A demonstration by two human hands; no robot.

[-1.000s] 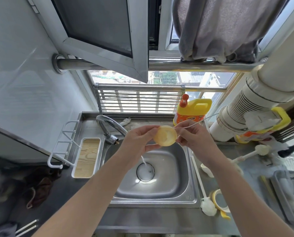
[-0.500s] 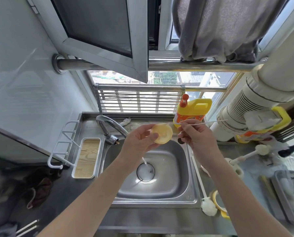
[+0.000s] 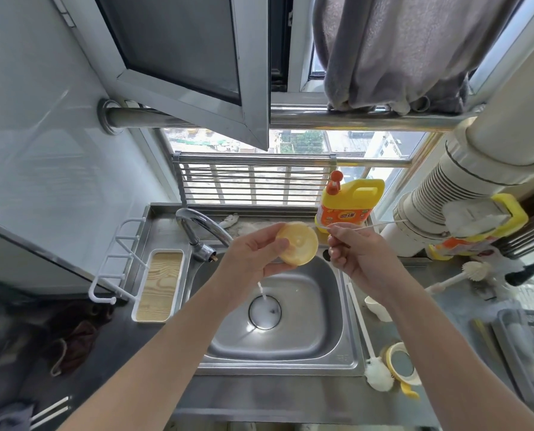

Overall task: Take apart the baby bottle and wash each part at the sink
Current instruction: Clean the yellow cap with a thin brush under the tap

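Observation:
Over the steel sink [image 3: 346,331], my left hand [image 3: 253,259] grips a round yellow bottle cap [image 3: 299,244] by its edge, its flat face turned toward me. My right hand [image 3: 355,253] pinches a thin white straw brush [image 3: 380,224], which points right, away from the cap. A thin stream of water [image 3: 261,290] falls from the tap [image 3: 197,228] onto the drain. On the counter right of the sink lie a yellow collar ring with handles [image 3: 399,367], a white nipple-like part [image 3: 377,307] and a long white bottle brush [image 3: 366,343].
A yellow detergent bottle [image 3: 349,203] stands behind the sink. Another white brush [image 3: 464,273] and a grey drying tray [image 3: 526,346] sit at the right. A white rack with a wooden tray [image 3: 158,284] is left of the tap. An open window sash hangs overhead.
My right hand drew the thin brush away from the cap and to the right. My left hand turned the cap slightly and lifted it a little.

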